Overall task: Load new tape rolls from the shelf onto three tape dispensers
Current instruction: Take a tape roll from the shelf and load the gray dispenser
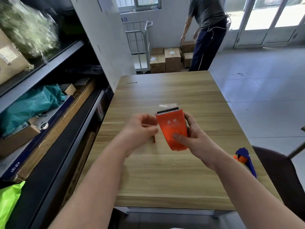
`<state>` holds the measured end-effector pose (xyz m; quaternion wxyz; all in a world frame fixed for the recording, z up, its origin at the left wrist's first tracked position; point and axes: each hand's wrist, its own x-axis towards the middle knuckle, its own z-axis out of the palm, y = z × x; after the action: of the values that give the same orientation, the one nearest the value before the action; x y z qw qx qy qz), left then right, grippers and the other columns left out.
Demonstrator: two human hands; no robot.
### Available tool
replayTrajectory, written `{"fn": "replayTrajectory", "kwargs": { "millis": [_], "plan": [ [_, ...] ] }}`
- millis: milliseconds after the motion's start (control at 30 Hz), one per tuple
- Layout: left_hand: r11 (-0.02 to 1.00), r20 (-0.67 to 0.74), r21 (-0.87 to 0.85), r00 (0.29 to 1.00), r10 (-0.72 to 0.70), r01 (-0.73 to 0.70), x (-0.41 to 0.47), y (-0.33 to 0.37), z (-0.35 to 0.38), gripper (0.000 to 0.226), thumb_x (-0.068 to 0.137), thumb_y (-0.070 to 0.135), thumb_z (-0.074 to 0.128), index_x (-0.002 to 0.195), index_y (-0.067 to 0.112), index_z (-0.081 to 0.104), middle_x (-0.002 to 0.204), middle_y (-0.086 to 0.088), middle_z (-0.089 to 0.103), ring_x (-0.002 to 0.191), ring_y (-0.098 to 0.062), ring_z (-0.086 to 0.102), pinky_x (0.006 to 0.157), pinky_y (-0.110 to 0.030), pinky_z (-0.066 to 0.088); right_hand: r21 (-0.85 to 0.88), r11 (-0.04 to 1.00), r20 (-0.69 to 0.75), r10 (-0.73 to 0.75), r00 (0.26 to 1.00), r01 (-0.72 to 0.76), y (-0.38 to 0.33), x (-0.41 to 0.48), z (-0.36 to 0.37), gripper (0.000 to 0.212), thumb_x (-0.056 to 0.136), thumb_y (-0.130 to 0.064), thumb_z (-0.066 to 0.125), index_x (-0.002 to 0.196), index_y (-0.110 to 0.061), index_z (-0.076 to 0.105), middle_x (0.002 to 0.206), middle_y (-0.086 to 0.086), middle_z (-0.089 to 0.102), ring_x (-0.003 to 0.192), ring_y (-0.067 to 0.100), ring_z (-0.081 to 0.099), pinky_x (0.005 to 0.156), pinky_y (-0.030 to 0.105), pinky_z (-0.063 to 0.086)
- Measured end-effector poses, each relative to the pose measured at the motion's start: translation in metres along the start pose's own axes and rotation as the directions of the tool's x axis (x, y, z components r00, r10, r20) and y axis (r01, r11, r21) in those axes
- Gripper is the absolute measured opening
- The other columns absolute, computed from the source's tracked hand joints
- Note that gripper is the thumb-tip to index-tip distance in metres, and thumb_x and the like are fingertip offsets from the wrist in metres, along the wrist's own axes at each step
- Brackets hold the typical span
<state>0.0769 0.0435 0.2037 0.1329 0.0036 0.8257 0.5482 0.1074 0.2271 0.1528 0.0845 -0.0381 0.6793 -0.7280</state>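
Observation:
My right hand (192,138) grips an orange tape dispenser (171,128) above the wooden table (165,179), thumb on its face, with the serrated blade on top. A strip of clear tape (166,105) sticks up past the blade. Against the dispenser's left side sits my left hand (142,129), fingers curled; whether it holds anything is hidden by blur. A blue and orange tape dispenser (245,160) lies at the table's right edge, partly hidden behind my right forearm.
A dark metal shelf (49,66) stands on the left with cardboard boxes, a teal bag (31,103) and a wrapped bundle. Beyond the table a person (206,30) bends over stacked cartons (166,59) beside a metal trolley. A dark chair (280,176) sits at the right.

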Motion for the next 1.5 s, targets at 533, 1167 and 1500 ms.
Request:
{"fn": "replayTrajectory", "kwargs": {
  "millis": [533,1167,1500],
  "plan": [
    [0.983,-0.068,-0.112,0.988,0.142,-0.149,-0.003,0.019,-0.014,0.016,0.091,0.026,0.065,0.081,0.014,0.067,0.102,-0.007,0.072,0.077,-0.008,0.059,0.063,-0.011,0.049,-0.072,0.994,0.159,0.092,0.983,-0.081,-0.002,-0.004,0.005,0.068,0.082,-0.031,0.065,0.139,-0.033,0.030,0.123,0.007,0.063,0.101,0.014,0.066,0.082,0.030,0.055],
    [0.982,-0.262,-0.075,0.954,0.147,-0.171,0.011,0.009,-0.015,0.026,0.083,0.034,0.075,0.085,0.008,0.073,0.088,-0.023,0.070,0.071,-0.019,0.057,0.054,-0.016,0.049,0.019,0.974,0.171,0.217,0.961,-0.224,-0.017,-0.016,0.013,0.058,0.079,-0.026,0.071,0.130,-0.031,0.044,0.106,0.018,0.072,0.085,0.031,0.072,0.079,0.063,0.055],
    [0.979,-0.386,-0.085,0.912,0.139,-0.185,0.014,0.002,-0.007,0.024,0.086,0.028,0.074,0.082,0.005,0.072,0.091,-0.023,0.071,0.073,-0.019,0.060,0.053,-0.012,0.047,-0.014,0.975,0.132,0.224,0.966,-0.224,-0.020,-0.021,0.021,0.051,0.080,-0.029,0.075,0.125,-0.027,0.049,0.088,0.011,0.072,0.074,0.024,0.070,0.068,0.049,0.057]
  ]
}}
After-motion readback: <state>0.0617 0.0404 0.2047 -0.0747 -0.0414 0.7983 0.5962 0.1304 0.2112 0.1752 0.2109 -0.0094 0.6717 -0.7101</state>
